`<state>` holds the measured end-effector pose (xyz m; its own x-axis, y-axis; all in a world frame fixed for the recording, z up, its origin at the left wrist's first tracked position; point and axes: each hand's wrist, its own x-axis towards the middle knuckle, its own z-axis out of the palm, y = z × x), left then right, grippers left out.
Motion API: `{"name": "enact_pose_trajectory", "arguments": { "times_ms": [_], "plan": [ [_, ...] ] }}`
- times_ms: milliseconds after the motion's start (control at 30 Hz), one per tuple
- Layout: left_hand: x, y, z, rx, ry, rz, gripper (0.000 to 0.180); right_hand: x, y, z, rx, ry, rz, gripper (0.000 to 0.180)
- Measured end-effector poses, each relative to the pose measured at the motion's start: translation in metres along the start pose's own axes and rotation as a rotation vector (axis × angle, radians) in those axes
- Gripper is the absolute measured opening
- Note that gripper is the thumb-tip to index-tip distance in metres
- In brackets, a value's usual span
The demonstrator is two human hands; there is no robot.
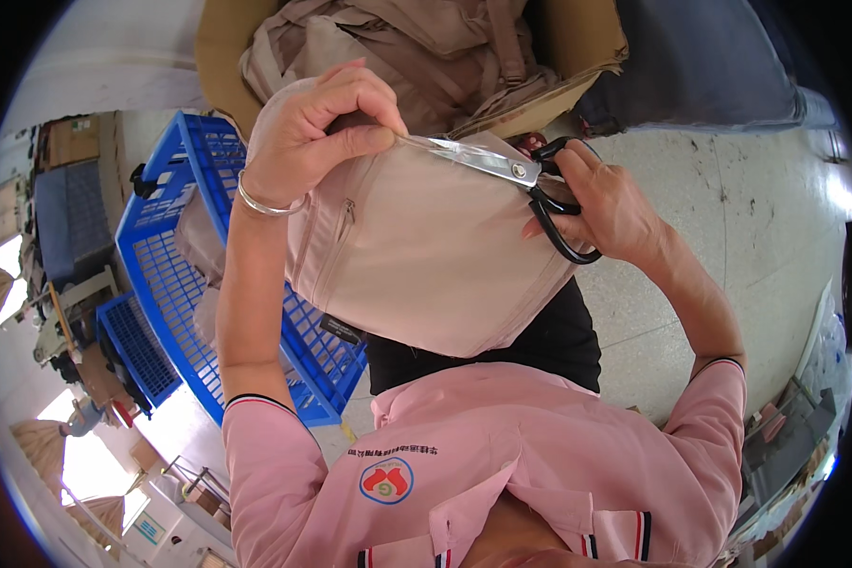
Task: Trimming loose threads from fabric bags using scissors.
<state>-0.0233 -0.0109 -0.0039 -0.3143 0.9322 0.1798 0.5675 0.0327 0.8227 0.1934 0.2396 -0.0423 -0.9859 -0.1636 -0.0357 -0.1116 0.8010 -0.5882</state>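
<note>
The pale pink bag point(435, 256) lies over the lap point(568, 331). The right hand point(608, 204) grips the handles of the scissors point(488, 161), long axis aimed leftward and slightly away, tips just beside the left hand point(336, 123), whose thumb and forefinger pinch a thin strand point(413, 140).

You have a pale pinkish-beige fabric bag point(435, 256) spread over your lap, its broad smooth panel facing up. A zip pull point(348, 210) shows on its left side, and 1 dark tag point(340, 328) at its lower left edge. Your scissors point(519, 171), with 2 silver blades and 2 black handle loops, point left over its upper edge.
</note>
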Motion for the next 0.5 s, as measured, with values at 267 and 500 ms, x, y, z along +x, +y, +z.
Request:
{"name": "enact_pose_trajectory", "arguments": {
  "times_ms": [267,500],
  "plan": [
    [0.001,0.006,0.003,-0.047,0.015,-0.026,0.003,-0.002,0.0,-0.005,-0.082,0.078,-0.039,0.053],
    [-0.034,0.024,-0.008,0.196,0.15,0.004,0.006,-0.003,-0.009,0.001,-0.082,0.151,-0.023,0.061]
  ]
}}
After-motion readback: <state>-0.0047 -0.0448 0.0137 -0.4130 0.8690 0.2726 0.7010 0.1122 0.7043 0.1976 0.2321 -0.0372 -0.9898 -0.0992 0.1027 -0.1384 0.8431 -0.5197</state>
